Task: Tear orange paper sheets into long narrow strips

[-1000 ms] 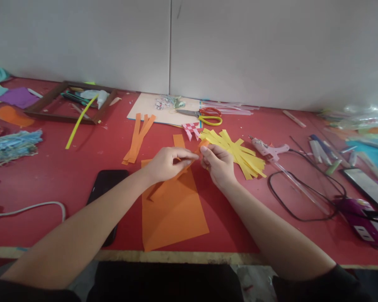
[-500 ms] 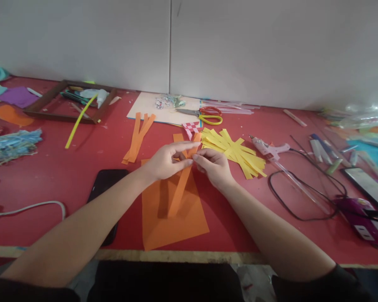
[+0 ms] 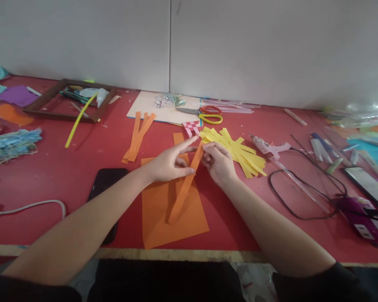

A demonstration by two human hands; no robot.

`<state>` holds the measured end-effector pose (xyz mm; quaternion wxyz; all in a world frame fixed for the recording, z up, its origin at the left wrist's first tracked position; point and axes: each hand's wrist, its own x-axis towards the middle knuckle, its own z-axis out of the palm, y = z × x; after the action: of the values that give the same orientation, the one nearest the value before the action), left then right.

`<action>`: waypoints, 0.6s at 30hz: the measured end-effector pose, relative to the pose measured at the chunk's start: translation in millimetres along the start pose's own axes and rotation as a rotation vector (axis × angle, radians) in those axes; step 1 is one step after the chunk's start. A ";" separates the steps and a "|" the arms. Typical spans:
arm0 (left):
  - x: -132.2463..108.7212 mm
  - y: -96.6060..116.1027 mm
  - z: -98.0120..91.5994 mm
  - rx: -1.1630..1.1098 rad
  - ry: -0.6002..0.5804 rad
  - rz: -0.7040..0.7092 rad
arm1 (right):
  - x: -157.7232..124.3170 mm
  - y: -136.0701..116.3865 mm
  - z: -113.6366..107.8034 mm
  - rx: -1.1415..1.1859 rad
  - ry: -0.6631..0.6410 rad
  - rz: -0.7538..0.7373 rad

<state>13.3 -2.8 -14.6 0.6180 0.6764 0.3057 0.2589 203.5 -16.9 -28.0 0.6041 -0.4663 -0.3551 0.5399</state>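
An orange paper strip (image 3: 186, 186) slants up from the table's middle, its lower end over an orange paper sheet (image 3: 159, 228). My right hand (image 3: 219, 164) pinches the strip near its upper end, fingers curled. My left hand (image 3: 167, 164) is at the strip's left side, thumb tip against it and index finger stretched out; its other fingers are partly hidden behind the strip. Just beyond the fingertips lies a small pink-and-white woven paper piece (image 3: 191, 127). A pile of yellow paper strips (image 3: 236, 149) lies beside my right hand.
More orange strips (image 3: 137, 138) lie left of the hands. Behind are scissors (image 3: 204, 114) on cream paper (image 3: 145, 105). A black phone (image 3: 108, 184) sits by my left forearm. At right are a pink glue gun (image 3: 267, 149) and its dark cord; a wooden frame (image 3: 34, 110) is at left.
The strip's upper end has shifted slightly right with my right hand, which has moved up along it. My left hand has loosened, its index finger lifting away from the strip.
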 end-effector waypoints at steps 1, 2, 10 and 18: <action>0.9 -0.4 -0.1 -0.026 -0.005 -0.013 | 0.0 -0.3 -0.1 0.007 0.005 0.008; 2.0 -0.3 0.0 -0.059 -0.006 -0.018 | -0.2 -0.6 0.0 0.011 0.004 0.020; 7.7 12.0 1.8 -0.122 0.055 -0.141 | -7.6 2.0 0.1 -0.146 -0.204 0.037; 6.3 9.0 1.6 -0.020 0.058 -0.133 | -9.7 2.8 -2.5 -0.220 -0.269 -0.078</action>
<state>19.6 0.3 -6.1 0.6313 0.6407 0.3652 0.2399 203.4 -27.0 -30.6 0.5169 -0.4393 -0.5074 0.5315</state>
